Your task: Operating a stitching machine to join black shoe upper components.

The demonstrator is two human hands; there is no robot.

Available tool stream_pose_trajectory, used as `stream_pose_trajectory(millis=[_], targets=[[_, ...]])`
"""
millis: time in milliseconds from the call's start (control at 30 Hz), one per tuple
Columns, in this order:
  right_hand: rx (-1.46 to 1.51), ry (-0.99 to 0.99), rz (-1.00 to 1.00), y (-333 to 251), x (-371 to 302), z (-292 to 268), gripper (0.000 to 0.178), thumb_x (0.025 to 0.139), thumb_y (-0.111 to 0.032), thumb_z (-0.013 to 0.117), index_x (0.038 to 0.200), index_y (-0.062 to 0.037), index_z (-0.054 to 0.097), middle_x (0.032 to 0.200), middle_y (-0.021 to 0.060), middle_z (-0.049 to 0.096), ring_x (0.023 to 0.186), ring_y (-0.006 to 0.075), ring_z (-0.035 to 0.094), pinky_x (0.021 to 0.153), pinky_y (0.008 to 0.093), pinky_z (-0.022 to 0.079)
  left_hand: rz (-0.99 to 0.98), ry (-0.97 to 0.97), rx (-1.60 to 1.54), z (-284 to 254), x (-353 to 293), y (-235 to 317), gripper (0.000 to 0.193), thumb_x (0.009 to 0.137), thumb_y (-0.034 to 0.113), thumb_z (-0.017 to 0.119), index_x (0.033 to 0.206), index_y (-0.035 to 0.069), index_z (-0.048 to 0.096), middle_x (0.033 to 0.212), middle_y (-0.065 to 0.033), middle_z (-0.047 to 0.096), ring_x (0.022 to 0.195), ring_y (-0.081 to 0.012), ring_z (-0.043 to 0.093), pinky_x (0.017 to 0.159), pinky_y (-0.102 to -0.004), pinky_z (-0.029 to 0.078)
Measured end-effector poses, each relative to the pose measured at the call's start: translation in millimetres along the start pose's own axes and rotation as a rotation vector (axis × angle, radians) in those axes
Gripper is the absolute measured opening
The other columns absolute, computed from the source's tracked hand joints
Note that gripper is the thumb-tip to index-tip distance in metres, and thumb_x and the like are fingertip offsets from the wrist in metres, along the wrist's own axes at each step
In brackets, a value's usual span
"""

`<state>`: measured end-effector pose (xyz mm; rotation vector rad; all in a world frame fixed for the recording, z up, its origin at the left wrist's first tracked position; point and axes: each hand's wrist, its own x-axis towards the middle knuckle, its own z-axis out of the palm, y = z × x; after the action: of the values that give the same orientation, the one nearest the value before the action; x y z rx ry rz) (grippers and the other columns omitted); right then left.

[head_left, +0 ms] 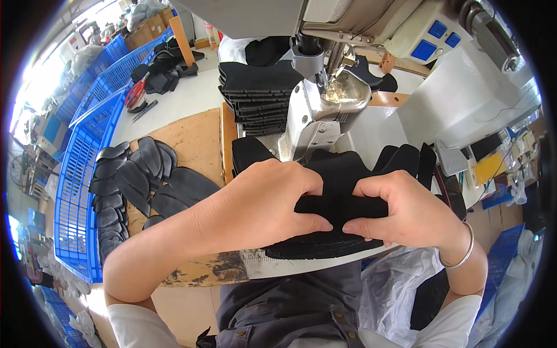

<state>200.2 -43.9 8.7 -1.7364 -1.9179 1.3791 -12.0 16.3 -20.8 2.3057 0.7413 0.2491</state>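
Strong white light (29, 75) washes out the left rim, possibly from windows. Blue mesh crates (81, 203) line the left side of a white worktable (185, 95), with cardboard boxes (148, 32) beyond; pale tiled floor (188, 307) shows below.

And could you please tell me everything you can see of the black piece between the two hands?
The black piece looks like soft, matte fabric, its outline merging with other black pieces around it. The left hand and right hand hold its two sides, near the sewing machine. Its underside is hidden.
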Motion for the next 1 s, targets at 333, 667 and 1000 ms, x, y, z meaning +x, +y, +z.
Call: stream_pose_trajectory(millis=[333,667,1000], targets=[[-0.173,0.037,-0.179,-1.9,5.3,1.3,0.037,0.073,-0.022,0.078,0.075,0.0083,0.057,0.064,0.0267,0.055,0.066,0.0446,0.057,0.056,0.0395,0.046,0.054,0.087,0.076,2.3,-5.1,2.8,0.036,0.076,0.028,0.078,0.084,-0.003,0.061,0.063,-0.0174,0.057,0.057,-0.0324,0.058,0.053,-0.0374,0.042],[-0.356,0.035,-0.145,-7.2,9.6,-0.7,0.046,0.069,-0.027,0.080,0.065,0.0070,0.049,0.057,0.0263,0.045,0.061,0.0458,0.048,0.052,0.0431,0.040,-0.035,-0.063,0.087,-21.6,-10.4,-5.2,0.032,0.082,0.026,0.074,0.075,-0.002,0.059,0.063,-0.0118,0.063,0.059,-0.0266,0.063,0.056,-0.0344,0.046],[-0.300,0.034,-0.061,-11.2,11.6,0.4,0.048,0.067,-0.026,0.082,0.064,0.0078,0.048,0.054,0.0252,0.045,0.055,0.0445,0.046,0.050,0.0402,0.039,-0.030,-0.038,0.065,-21.3,-14.0,-9.3,0.032,0.083,0.028,0.073,0.075,-0.001,0.060,0.060,-0.0107,0.061,0.055,-0.0260,0.060,0.053,-0.0348,0.043]])
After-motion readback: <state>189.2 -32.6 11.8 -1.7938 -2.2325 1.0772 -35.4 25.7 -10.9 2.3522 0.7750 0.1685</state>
